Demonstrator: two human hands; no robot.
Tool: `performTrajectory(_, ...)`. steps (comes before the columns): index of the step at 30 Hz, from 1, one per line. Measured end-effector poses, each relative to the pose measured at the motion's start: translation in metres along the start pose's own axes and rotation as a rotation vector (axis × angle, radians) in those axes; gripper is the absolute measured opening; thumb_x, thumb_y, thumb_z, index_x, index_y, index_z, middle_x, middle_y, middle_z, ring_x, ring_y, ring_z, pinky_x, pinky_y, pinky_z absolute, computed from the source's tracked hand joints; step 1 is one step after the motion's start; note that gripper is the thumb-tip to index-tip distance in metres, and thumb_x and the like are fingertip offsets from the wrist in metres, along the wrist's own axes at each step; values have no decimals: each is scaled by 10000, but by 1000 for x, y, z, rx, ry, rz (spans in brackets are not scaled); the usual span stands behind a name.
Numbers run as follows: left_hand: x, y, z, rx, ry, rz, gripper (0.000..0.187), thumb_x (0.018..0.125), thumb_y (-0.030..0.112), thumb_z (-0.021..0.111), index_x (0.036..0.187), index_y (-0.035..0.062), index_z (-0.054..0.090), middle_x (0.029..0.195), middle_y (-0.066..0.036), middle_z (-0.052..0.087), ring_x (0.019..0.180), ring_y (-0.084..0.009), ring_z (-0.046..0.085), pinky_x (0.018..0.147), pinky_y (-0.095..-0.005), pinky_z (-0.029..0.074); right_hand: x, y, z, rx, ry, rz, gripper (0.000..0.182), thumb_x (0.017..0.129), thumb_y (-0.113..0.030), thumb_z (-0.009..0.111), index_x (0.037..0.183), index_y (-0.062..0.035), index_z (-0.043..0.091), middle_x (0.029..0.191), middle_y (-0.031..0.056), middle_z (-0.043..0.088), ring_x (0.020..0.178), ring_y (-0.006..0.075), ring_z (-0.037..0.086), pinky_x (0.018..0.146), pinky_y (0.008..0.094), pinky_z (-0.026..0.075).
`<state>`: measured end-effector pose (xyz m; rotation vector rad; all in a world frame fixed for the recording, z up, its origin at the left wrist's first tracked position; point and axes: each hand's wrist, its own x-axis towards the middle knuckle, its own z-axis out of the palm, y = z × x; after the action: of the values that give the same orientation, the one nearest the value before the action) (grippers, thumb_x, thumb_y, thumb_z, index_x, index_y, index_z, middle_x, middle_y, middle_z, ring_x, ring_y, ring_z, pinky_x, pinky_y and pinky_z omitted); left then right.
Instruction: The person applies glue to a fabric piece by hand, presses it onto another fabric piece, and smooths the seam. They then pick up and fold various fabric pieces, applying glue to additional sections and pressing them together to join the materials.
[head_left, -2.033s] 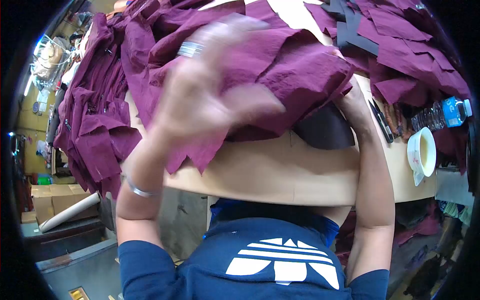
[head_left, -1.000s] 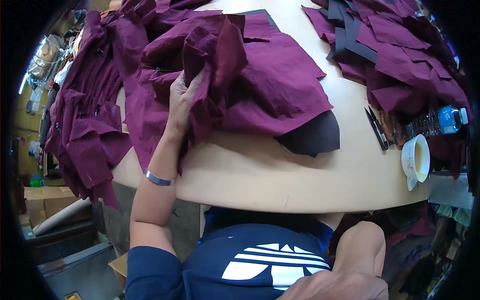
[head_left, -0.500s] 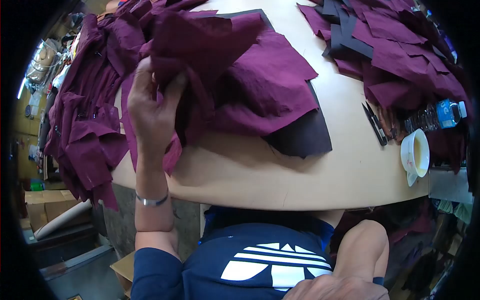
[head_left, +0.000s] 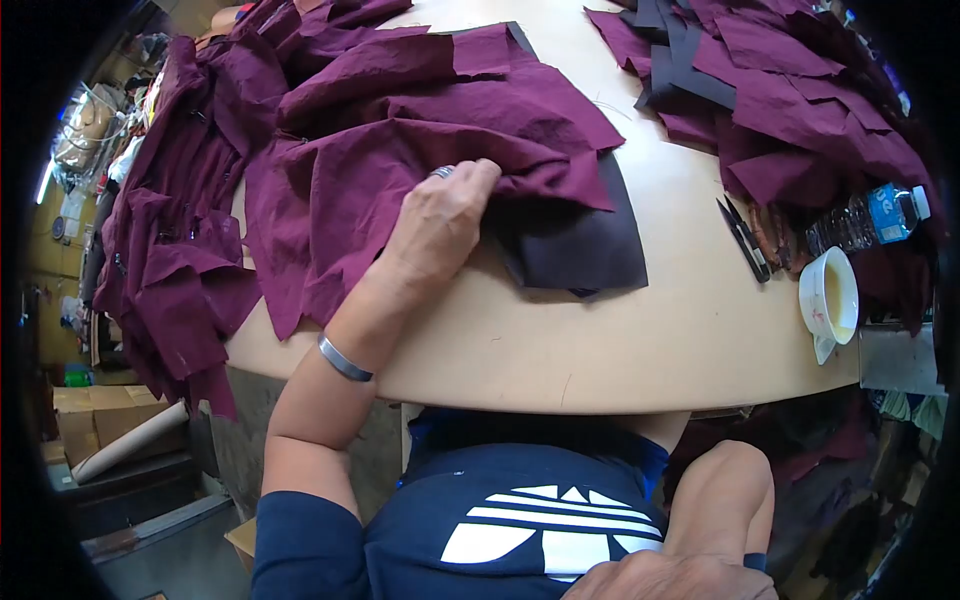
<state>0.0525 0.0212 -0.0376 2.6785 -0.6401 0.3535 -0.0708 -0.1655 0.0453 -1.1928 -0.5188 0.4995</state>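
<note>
My left hand [head_left: 440,215] is closed on the near edge of a maroon fabric piece [head_left: 370,155], above the table. A ring and a metal bracelet show on this arm. The maroon cloth spreads in folds to the left and beyond the hand. Under its right part lies a dark grey fabric piece [head_left: 580,245], with its rounded near edge showing. My right hand [head_left: 670,580] is drawn back against my chest at the bottom edge of the view; its fingers are hidden.
Bundled maroon pieces [head_left: 180,230] hang over the table's left edge. A pile of maroon and dark pieces [head_left: 790,120] lies at the far right. Near it are a black-handled cutting tool [head_left: 745,240], a water bottle [head_left: 870,220] and a white cup [head_left: 828,300] of yellowish liquid.
My left hand has moved right and lower, from holding the cloth raised to gripping its near edge. The maroon piece now lies spread. My right hand has stayed put.
</note>
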Motion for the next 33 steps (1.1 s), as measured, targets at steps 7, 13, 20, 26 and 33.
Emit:
performTrajectory(7,-5,-62,-29,-1552,356,-340,161,889,88,560,1038,32,581,955,-47,631,849,-106,591,746,-240,469,4,-1,-5,3,48,-15,284,934,-213,471,1124,-41,592,956,56,657,752,148,607,698,190,472)
performTrajectory(13,-22,-51,-29,-1720,185,-680,198,899,98,553,1088,44,577,1014,-20,614,881,-75,577,759,-203,459,8,-3,-5,30,53,34,284,933,-229,478,1112,-50,609,947,41,661,733,141,607,679,176,472)
performTrajectory(20,-6,-76,-7,-1257,50,-517,305,896,125,563,1187,37,542,1070,-12,602,949,-83,563,851,-232,439,1,-10,11,110,-15,157,286,933,-247,486,1097,-61,629,937,24,667,710,133,606,657,161,471)
performTrajectory(26,-10,-63,-9,-1373,73,-429,311,888,127,578,1183,33,542,1071,-15,606,964,-90,559,870,-245,437,-18,-31,34,209,-135,364,289,933,-263,493,1085,-70,646,928,9,671,690,126,605,638,147,471)
performTrajectory(33,-10,-55,-6,-1600,61,-395,290,885,118,589,1161,42,547,1034,-22,614,895,-88,583,791,-236,476,16,-32,0,118,-196,-63,354,883,-193,560,1193,-23,551,1058,114,620,888,204,610,789,235,473)
